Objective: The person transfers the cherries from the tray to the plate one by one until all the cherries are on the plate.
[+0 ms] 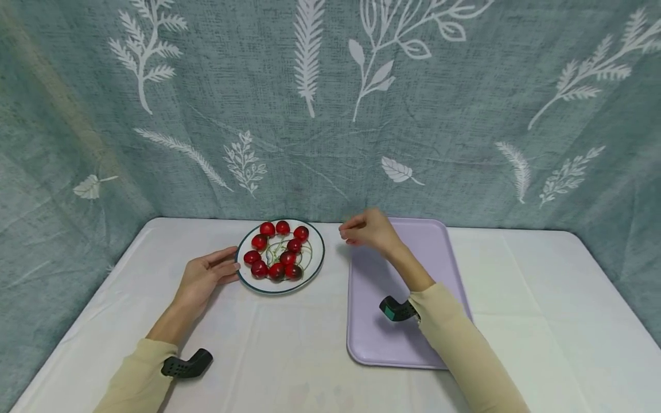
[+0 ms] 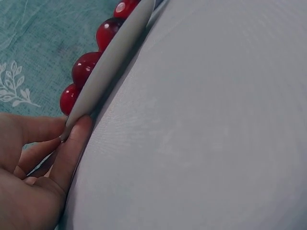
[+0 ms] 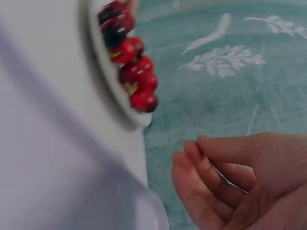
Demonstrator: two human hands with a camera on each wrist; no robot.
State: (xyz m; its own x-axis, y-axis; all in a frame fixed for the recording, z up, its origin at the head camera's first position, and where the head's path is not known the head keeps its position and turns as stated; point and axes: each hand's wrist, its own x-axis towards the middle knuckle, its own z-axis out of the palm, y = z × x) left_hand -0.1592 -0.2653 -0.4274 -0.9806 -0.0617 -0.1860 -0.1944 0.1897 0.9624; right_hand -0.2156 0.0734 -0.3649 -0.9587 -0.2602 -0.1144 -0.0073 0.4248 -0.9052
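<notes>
Red cherries [image 1: 287, 258] with green stems lie in a ring on a white plate [image 1: 275, 288] with a dark rim line. My left hand [image 1: 203, 278] holds the plate's left edge; in the left wrist view, its fingers [image 2: 72, 148] lie on both sides of the rim. To the right of the plate, my right hand [image 1: 373, 232] is raised near the far left corner of a lilac tray [image 1: 408, 344]. Its fingers [image 3: 194, 182] are loosely bent, with the thumb close to the fingertips and nothing visible between them.
A white cloth [image 1: 289, 355] covers the table. Behind the table's far edge hangs a green curtain [image 1: 330, 149] with white leaf prints. Each wrist wears a black camera mount [image 1: 187, 365].
</notes>
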